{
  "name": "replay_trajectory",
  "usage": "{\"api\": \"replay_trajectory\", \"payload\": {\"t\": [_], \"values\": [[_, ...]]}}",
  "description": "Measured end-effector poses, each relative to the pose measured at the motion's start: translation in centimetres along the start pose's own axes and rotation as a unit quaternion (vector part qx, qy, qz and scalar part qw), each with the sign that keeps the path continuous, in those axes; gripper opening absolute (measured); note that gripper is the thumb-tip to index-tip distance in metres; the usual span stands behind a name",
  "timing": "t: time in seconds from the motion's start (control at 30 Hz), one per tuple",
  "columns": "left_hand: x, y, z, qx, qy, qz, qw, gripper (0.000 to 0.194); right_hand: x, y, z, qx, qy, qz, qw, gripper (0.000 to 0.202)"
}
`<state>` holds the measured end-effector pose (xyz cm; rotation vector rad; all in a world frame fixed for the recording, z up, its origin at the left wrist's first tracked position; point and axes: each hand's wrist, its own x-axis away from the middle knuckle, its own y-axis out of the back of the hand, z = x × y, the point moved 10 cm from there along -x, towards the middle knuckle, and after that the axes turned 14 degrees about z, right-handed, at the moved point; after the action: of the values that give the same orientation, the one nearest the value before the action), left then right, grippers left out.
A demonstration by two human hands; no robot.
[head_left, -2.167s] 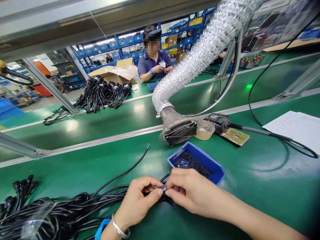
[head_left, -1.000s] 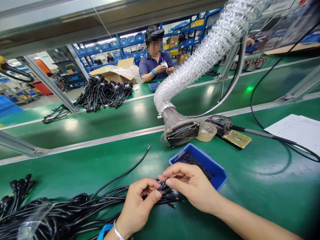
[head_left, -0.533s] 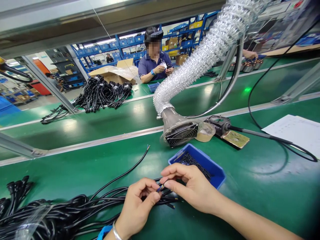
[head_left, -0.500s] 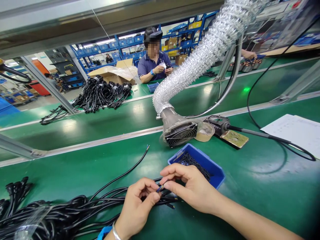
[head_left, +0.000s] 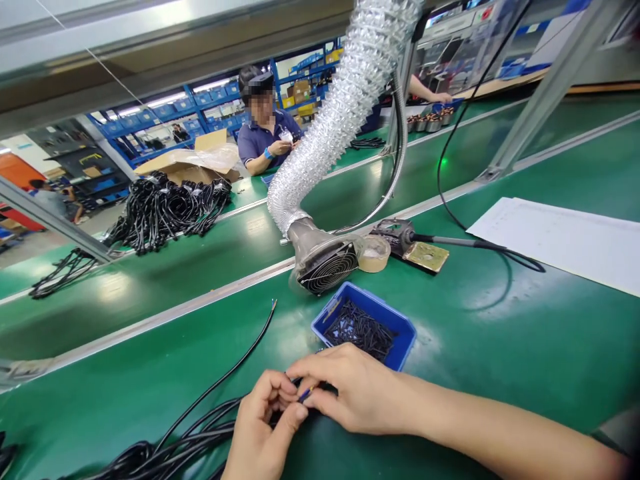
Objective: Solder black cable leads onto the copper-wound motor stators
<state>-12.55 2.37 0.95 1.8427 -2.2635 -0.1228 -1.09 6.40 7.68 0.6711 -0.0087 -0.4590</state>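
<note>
Between my hands is the stripped end of a black cable, where a small blue wire (head_left: 305, 395) shows. My left hand (head_left: 267, 421) is closed around this cable end, thumb and fingers pinching it. From the other side, my right hand (head_left: 350, 390) pinches the wire tips between thumb and fingers. More black cables (head_left: 200, 427) run from under my left hand toward the lower left. One cable (head_left: 227, 373) curves up alone, its coloured wire ends bare. Just beyond my right hand stands a blue bin (head_left: 404, 343) with many short black tube pieces (head_left: 361, 331) in it.
A fume extractor nozzle (head_left: 325, 263) on a silver duct (head_left: 333, 110) hangs behind the bin. Beside it are a tape roll (head_left: 374, 255) and a soldering iron stand (head_left: 400, 240). White paper (head_left: 560, 240) lies right. Across the bench sits a co-worker (head_left: 263, 133) near heaped black cables (head_left: 165, 207).
The view has swung right, so the bench things appear further left. My hands still pinch the cable end, with my right fingers now closer to my left ones.
</note>
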Motion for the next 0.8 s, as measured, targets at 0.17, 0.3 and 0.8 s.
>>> {"api": "replay_trajectory", "payload": {"t": [0.17,0.3,0.8], "values": [[-0.1,0.8,-0.6,-0.084,-0.033,-0.031,0.995,0.023,1.7,4.5,-3.2,0.141,-0.135,-0.021,0.98,0.012],[-0.2,1.2,1.2,0.008,0.006,-0.046,0.999,0.027,1.6,3.5,-7.1,0.269,-0.229,0.081,0.932,0.009],[-0.1,1.1,0.9,0.054,0.006,-0.046,0.997,0.029,1.0,3.4,-1.6,-0.06,-0.025,-0.118,0.991,0.009]]}}
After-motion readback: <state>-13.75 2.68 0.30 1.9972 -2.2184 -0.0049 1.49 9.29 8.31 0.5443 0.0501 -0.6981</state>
